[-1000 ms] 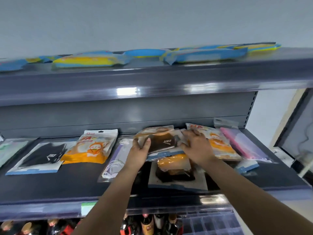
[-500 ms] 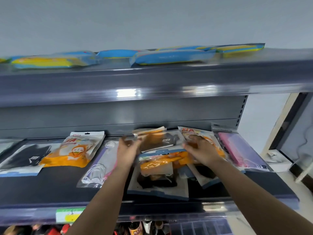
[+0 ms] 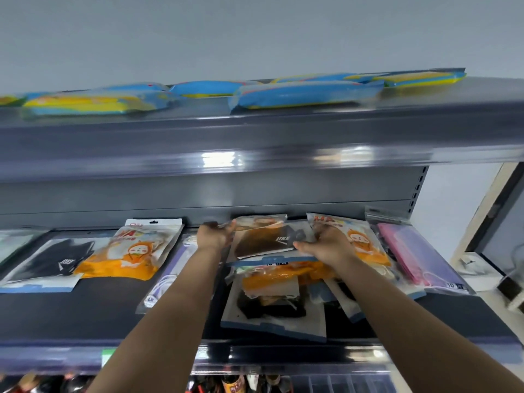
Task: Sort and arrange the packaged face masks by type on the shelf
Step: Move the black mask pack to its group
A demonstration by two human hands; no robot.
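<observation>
black mask pack (image 3: 266, 241), atop central pile (image 3: 272, 302)

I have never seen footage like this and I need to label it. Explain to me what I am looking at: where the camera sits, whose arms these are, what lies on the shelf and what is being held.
There is no machine here. A person wears a wide-angle camera on the head, so the single head view looks forward along their two bare arms.

The left hand and the right hand grip opposite sides of a clear plastic packet with a black mask marked UKE, at the top of a mixed pile on the dark grey metal shelf.

To the left lie another black mask packet and an orange cartoon-printed mask pouch. To the right lie a second orange pouch and a clear packet of pink masks. Blue and yellow packets rest on the upper shelf.

The picture is somewhat blurred, so small print is unreadable.
</observation>
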